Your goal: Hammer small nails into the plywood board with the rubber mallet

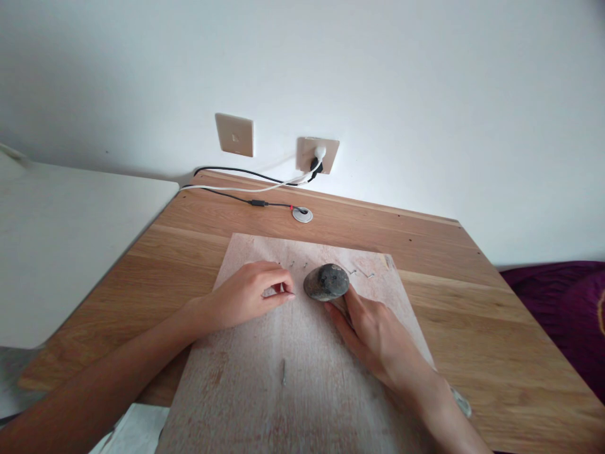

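Pale wooden board (265, 410): near half's open bar one loose thin metal nail (284, 372); a row of tiny nails (305, 265) and a grey rounded stone (326, 282) crowd the far edge.

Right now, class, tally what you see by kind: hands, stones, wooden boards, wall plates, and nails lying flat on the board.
hands, left hand and right hand: 2
stone: 1
board: 1
wall plates: 2
nail lying flat: 1
Total: 7
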Motion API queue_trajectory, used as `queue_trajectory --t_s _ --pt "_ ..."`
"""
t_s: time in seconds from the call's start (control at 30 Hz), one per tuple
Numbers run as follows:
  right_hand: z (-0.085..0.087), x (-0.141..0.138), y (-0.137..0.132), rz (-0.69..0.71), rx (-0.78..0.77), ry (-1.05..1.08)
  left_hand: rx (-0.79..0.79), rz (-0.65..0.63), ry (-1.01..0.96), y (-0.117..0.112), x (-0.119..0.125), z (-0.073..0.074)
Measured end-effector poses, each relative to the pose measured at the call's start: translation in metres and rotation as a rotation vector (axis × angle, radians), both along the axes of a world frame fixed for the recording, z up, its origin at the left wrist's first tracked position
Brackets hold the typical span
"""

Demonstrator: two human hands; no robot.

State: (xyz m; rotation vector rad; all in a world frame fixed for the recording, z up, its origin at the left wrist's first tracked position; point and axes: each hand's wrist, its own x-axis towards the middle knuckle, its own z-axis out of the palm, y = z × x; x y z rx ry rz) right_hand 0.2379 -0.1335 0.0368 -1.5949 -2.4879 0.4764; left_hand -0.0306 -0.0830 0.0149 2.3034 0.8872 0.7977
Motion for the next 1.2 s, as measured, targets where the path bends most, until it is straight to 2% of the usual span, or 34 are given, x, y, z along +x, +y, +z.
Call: queue_trajectory --t_s 0.4,0.7,1.2 --pt "-0.0037 0.0011 0.0017 -0.002 -0.002 -0.008 -0.034 -0.012 0.01 -0.0011 0.0006 -0.0008" --pt "0.0012 0.0002 0.0002 0.002 0.003 0.011 -0.043 -0.055 0.022 0.0005 0.0005 -0.0034" --pt "-0.0028 0.0012 0.0009 0.01 0.055 -0.012 -0.055 -0.032 -0.008 0.0008 0.002 -0.0019"
